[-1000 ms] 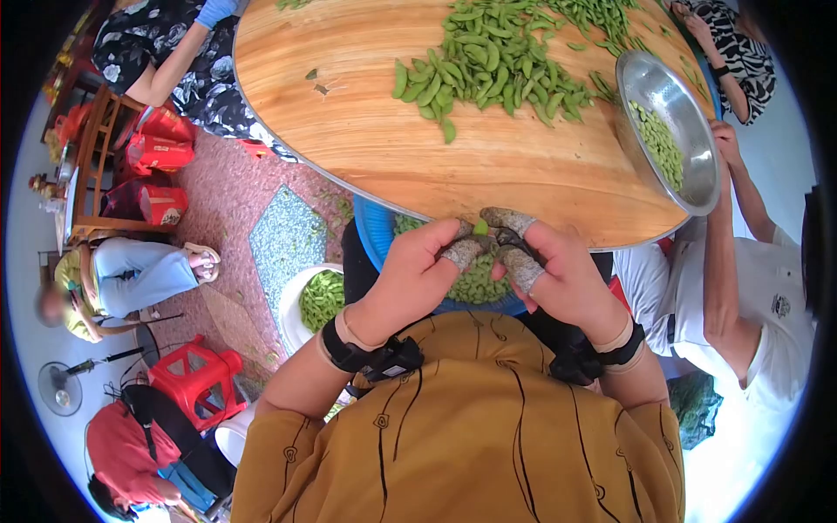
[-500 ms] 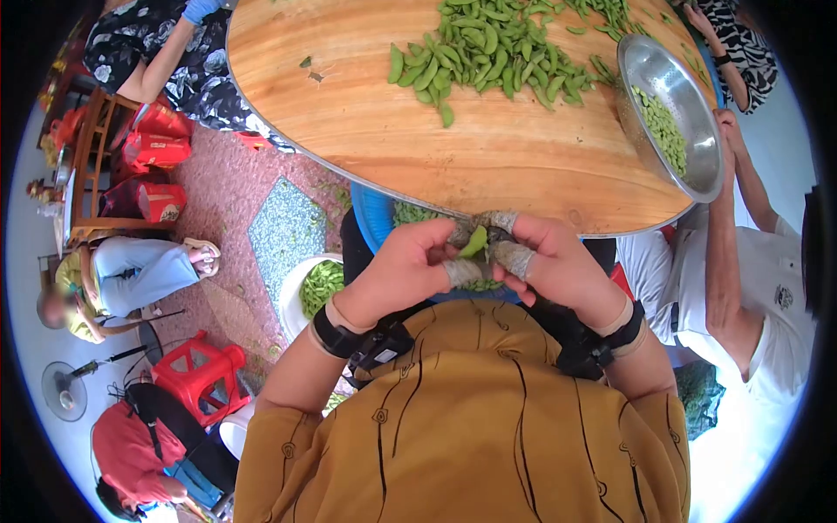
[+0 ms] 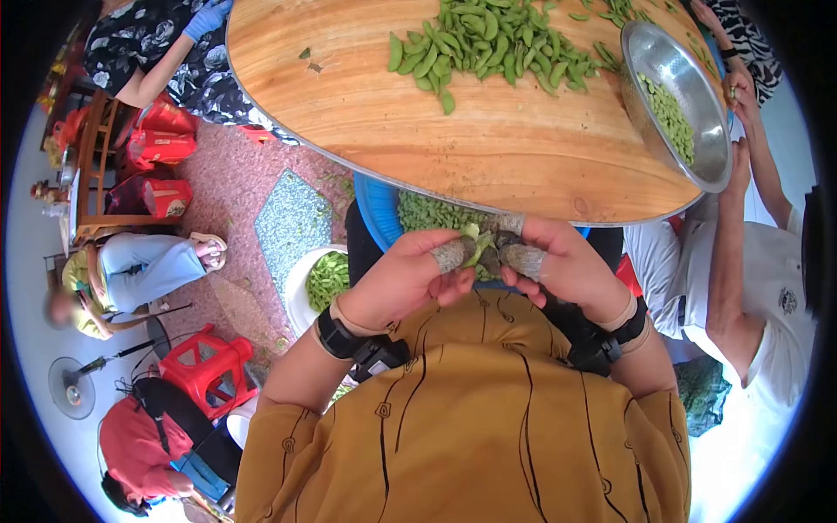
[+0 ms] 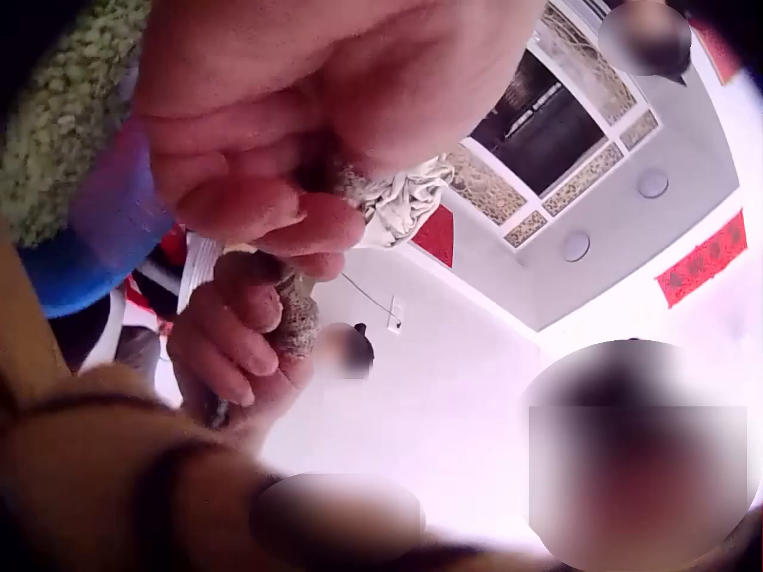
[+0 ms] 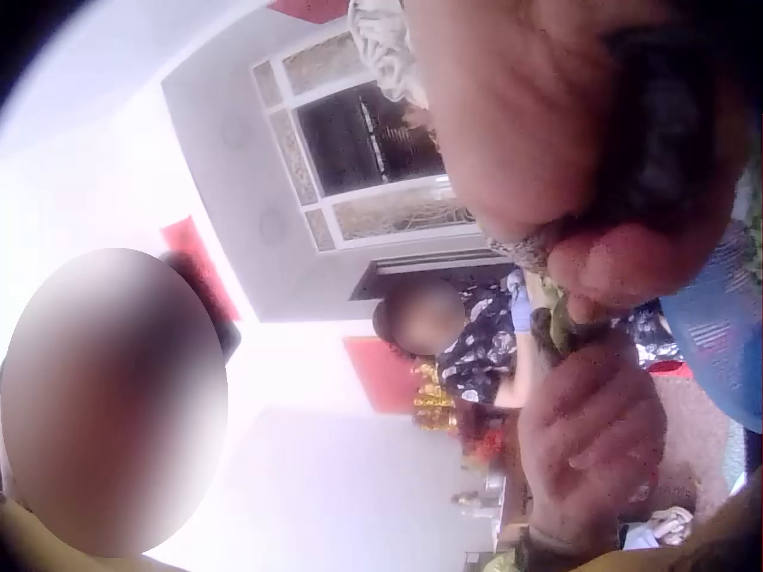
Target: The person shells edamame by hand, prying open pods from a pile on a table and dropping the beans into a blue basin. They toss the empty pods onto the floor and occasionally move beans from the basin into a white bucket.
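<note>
In the head view the left hand (image 3: 399, 277) pinches a green pod (image 3: 479, 247) between wrapped thumb and forefinger. The right hand (image 3: 567, 264), its thumb and forefinger also wrapped, meets it at the pod's other side, its fingertips curled close against the pod. Beneath both hands a blue basin (image 3: 373, 213) holds shelled green beans (image 3: 429, 212). In the left wrist view the left hand (image 4: 322, 107) is large at the top, the right hand (image 4: 244, 340) below it. The right wrist view shows the right hand (image 5: 560, 131) above the left hand (image 5: 593, 441), with green pod pieces (image 5: 558, 331) between them.
A wooden table (image 3: 349, 113) edges the basin, bearing a pile of pods (image 3: 488, 44) and a steel bowl (image 3: 641, 105) with beans. A white bucket (image 3: 299, 292) of pods stands left, near a red stool (image 3: 209, 370). Several people are around.
The left hand has shifted slightly right and its lower fingers show more. The pod between the hands looks split or torn now. The neighbour at the right has raised one hand above the other.
</note>
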The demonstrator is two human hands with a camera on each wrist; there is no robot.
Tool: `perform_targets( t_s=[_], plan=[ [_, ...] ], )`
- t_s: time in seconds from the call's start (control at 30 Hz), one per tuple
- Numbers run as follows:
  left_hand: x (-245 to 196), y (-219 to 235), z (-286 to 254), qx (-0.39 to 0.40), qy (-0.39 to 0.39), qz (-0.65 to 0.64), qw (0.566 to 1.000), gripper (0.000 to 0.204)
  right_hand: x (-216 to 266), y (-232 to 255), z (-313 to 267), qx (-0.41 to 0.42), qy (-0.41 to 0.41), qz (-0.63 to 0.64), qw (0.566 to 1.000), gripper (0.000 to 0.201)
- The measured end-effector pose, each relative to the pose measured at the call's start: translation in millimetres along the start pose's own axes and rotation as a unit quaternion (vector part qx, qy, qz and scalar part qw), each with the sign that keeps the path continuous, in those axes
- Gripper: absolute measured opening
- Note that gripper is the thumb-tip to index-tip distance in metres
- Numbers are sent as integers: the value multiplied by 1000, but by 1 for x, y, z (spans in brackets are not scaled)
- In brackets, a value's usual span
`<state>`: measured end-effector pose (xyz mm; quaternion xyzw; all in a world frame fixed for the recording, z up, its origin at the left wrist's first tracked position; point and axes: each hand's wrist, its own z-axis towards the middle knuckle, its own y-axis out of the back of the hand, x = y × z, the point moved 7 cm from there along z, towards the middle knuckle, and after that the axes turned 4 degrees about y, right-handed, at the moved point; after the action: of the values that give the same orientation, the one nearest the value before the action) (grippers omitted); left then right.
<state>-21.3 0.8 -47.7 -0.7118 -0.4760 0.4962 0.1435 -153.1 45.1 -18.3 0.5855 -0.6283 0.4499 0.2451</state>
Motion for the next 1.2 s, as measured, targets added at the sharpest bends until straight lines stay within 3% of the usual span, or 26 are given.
perform_targets(
  t_s=[0.03,0.07,0.1,0.13,0.17,0.2,0.23,0.3,0.4,0.43,0.5,0.53,0.57,0.6,0.63,0.7,0.73,0.77,0.87,0.93,1.0,1.03,1.07,1.1,1.17,1.2],
  plan=[
    [1,5,2,-39,-6,87,995,16,-6,-1,1,0,0,0,1000,24],
    [1,4,3,-39,-6,88,995,16,0,5,4,-57,100,-123,986,23],
    [-1,4,4,-63,-21,190,980,16,11,6,1,-112,197,-243,943,23],
    [-4,5,4,-87,-35,290,952,16,11,6,2,-112,197,-243,943,23],
    [-3,6,4,-88,-36,290,952,16,19,3,1,-120,239,-334,904,24],
    [-6,1,3,-73,-68,378,921,15,26,-1,-1,-126,279,-421,854,26],
    [-9,-4,1,-57,-99,461,880,15,28,-2,0,-125,279,-421,854,26],
    [-10,-2,-5,-60,-106,435,892,14,26,1,4,-143,215,-506,823,21],
    [-16,7,-18,-74,-95,358,926,14,27,-8,0,-101,265,-535,796,19],
    [-15,11,-21,-83,-77,308,945,14,22,-10,0,-99,265,-535,796,19],
    [-14,12,-22,-96,-82,309,942,14,15,-8,2,-111,284,-370,877,16],
    [-11,10,-19,-85,-70,322,940,13,19,-9,3,-112,285,-371,877,16],
    [-9,8,-17,-71,-58,336,937,13,9,-4,11,-94,159,-263,947,16],
    [-9,6,-15,-68,-59,337,937,13,-5,-4,13,-74,29,-145,986,16],
    [-10,4,-15,-69,-60,312,946,12,-7,-2,13,-77,29,-145,986,16],
    [-10,4,-14,-69,-63,287,953,11,-8,-5,15,-29,64,-17,997,15],
    [-3,-3,-14,15,-41,98,994,11,-7,-6,15,-30,65,-18,997,15],
    [2,-10,-15,97,-16,-96,991,13,0,-13,14,-7,110,5,994,16],
    [5,-16,-15,149,-18,-161,975,21,9,-18,11,12,187,4,982,18],
    [11,-1,-9,108,3,-157,982,19,10,-18,12,9,219,-22,975,19],
    [12,10,-6,63,22,-155,986,18,17,-16,10,-46,322,-212,922,24],
    [11,19,-4,-1,21,12,1000,16,16,-17,10,-44,319,-212,923,24],
    [9,27,-4,-64,20,179,982,15,17,-22,7,-61,331,-361,870,27],
    [8,26,-4,-63,22,176,982,15,16,-27,5,-74,334,-500,796,29],
    [-5,22,-5,-110,-41,415,902,14,15,-31,5,-86,330,-505,793,29],
    [-4,23,-6,-111,-42,414,903,14,16,-32,5,-99,329,-509,789,28]
  ],
)
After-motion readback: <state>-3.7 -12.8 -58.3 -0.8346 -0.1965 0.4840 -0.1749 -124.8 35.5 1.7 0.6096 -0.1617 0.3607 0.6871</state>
